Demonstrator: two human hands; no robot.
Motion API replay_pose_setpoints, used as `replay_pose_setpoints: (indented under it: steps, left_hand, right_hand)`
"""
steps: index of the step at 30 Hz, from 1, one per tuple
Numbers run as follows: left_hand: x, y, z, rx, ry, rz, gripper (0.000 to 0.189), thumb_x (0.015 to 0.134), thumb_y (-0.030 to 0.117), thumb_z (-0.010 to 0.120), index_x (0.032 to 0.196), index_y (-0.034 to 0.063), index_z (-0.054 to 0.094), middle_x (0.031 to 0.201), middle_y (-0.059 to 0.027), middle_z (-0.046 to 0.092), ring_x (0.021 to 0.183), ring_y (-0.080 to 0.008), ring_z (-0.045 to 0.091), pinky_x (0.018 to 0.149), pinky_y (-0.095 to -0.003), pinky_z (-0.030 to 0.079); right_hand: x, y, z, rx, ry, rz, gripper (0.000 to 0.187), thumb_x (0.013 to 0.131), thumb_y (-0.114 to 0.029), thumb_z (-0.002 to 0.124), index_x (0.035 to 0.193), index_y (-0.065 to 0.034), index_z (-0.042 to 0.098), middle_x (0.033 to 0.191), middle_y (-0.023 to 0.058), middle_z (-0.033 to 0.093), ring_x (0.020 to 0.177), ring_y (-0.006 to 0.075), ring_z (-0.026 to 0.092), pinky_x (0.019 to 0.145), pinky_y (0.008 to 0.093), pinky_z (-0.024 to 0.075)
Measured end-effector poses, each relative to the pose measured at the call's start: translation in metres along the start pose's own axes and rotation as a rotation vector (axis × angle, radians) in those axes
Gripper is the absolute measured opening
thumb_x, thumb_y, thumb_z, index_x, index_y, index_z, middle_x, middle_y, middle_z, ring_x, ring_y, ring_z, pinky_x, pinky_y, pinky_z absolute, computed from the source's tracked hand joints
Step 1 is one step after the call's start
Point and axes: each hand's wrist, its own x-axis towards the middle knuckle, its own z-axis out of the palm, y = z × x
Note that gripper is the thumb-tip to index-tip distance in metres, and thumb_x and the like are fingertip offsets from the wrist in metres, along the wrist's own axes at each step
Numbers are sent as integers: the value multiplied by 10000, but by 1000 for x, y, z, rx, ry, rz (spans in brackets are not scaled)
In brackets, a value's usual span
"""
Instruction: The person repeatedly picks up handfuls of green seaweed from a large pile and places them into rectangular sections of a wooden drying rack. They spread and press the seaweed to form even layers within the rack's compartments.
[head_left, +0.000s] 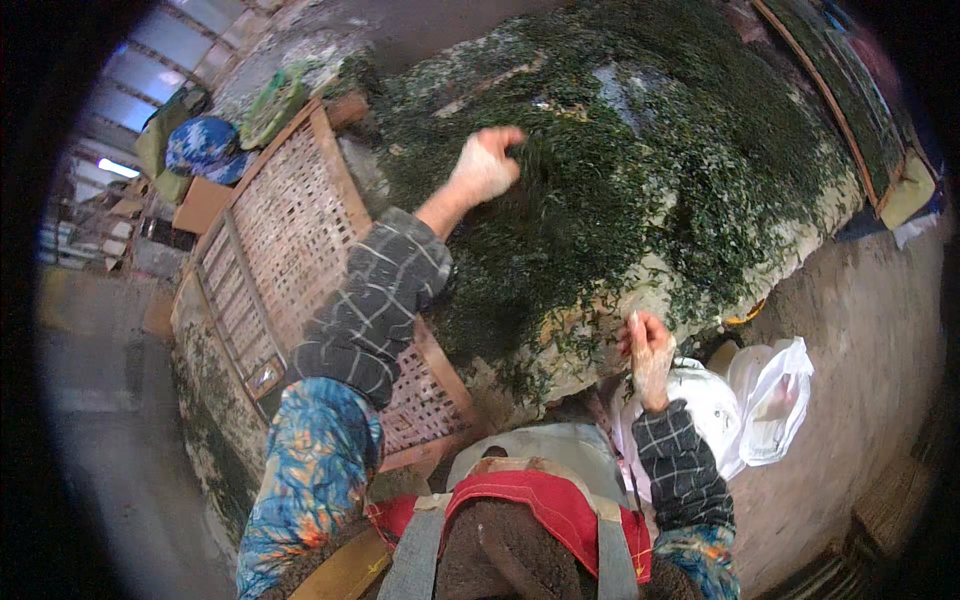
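Note:
A wide heap of dark green shredded leaf pieces (570, 202) spreads over a pale cloth or sheet (652, 289) before me. My left hand (484, 166) hovers over or touches the left part of this heap, its fingers bent and blurred by motion. Whether any leaf is between those fingers cannot be made out. At the near edge of the sheet is my right hand (649, 351), thumb and fingers drawn close together. A pale tip shows at its fingers, but I cannot see if anything is held. White plastic bags (712, 409) hang or lie just below the right hand.
A wooden-framed woven screen (292, 202) lies left, under my left forearm. Beyond it are a blue patterned cap (201, 148), a green basket (274, 109) and a cardboard box (202, 205). Another wood-edged tray (825, 97) stands far right. Concrete floor (847, 315) shows at right.

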Motion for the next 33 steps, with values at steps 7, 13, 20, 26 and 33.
replay_pose_setpoints:
  steps: [7,13,20,26,33]
  left_hand:
    - [8,75,-83,209,263,204,374,674,74,607,1046,84,647,1001,-168,655,947,-326,636,834,-374,498]
    - [25,123,-153,-278,482,376,193,667,-57,571,827,13,654,689,1,618,647,-81,542,614,-257,458]
    - [54,166,-301,-486,703,319,90,826,47,543,856,34,627,747,-61,609,703,-182,586,642,-315,475]
    - [57,169,-326,-539,717,350,119,872,100,504,831,59,608,709,-39,572,658,-161,552,595,-291,446]
    - [52,166,-295,-553,695,333,191,926,163,460,803,88,585,665,-13,528,605,-135,512,541,-263,413]
  right_hand:
    - [35,-103,68,-460,-278,-630,148,909,-105,597,1024,-20,637,740,76,630,639,101,581,574,258,471]
    - [88,-146,149,-823,-136,-1359,329,855,-201,621,1154,-69,585,1119,183,575,1038,336,538,952,447,381]
    - [73,-7,85,-1369,-493,-822,466,857,-268,601,1268,-60,535,1170,208,558,1131,383,497,1020,487,336]
    - [89,-38,39,-1196,-822,-347,361,861,-327,615,1079,-43,661,1022,190,666,990,322,625,877,394,484]
    - [117,-221,66,-173,-589,-481,426,898,-413,596,1088,-35,646,862,43,669,687,132,624,593,292,514]
